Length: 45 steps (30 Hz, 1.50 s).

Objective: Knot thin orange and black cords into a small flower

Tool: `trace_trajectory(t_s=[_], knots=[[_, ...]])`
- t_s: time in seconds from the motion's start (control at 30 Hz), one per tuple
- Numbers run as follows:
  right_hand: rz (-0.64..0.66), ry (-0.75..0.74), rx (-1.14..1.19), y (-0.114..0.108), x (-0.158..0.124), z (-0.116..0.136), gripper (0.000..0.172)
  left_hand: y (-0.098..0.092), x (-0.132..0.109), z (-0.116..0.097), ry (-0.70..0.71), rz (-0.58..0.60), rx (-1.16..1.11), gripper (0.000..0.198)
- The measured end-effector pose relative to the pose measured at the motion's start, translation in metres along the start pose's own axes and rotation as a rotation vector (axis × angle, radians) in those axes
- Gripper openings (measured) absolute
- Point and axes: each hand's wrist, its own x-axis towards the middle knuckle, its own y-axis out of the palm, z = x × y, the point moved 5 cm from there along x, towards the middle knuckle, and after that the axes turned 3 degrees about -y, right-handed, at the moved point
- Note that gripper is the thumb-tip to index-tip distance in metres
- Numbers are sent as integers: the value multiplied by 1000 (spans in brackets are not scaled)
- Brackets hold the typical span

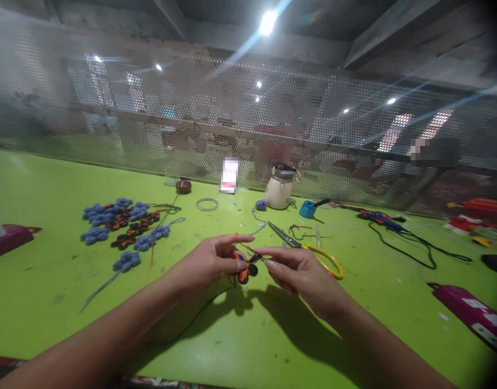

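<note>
My left hand (pixel 218 259) pinches a small crocheted flower (pixel 243 275) in black, orange and red yarn. A strand of orange yarn loops round its raised index finger. My right hand (pixel 295 267) is closed on a thin crochet hook (pixel 248 247), whose tip reaches toward the left hand above the flower; the rest of it is mostly hidden by the fingers. Just beyond the right hand lie scissors (pixel 331 262) with yellow handles, blades apart. Several finished flowers, blue ones (pixel 127 261) and dark orange-black ones (pixel 125 239), lie in a group to the left.
At the back stand a ball of dark orange yarn (pixel 183 186), a phone (pixel 229 175), a jar (pixel 279 189) and a blue pot (pixel 307 209). A metal ring (pixel 207 204) lies nearby. Corded tools (pixel 382 220) and a purple power strip (pixel 471 313) are at right. Perforated mesh (pixel 232 119) borders the table.
</note>
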Motion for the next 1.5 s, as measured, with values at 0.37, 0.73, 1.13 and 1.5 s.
trace_trajectory(t_s=[0.37,0.73,1.13,1.5], knots=[[89,6,-85,-5,0,3,37,-1,-2,1,-4,6,73,44],[86,25,-73,-6,0,5,37,0,-1,2,-12,52,69,46],[92,31,-20,-7,0,5,36,0,-2,0,-15,40,79,44],[109,19,-50,-6,0,8,36,0,-1,1,-26,39,98,45]])
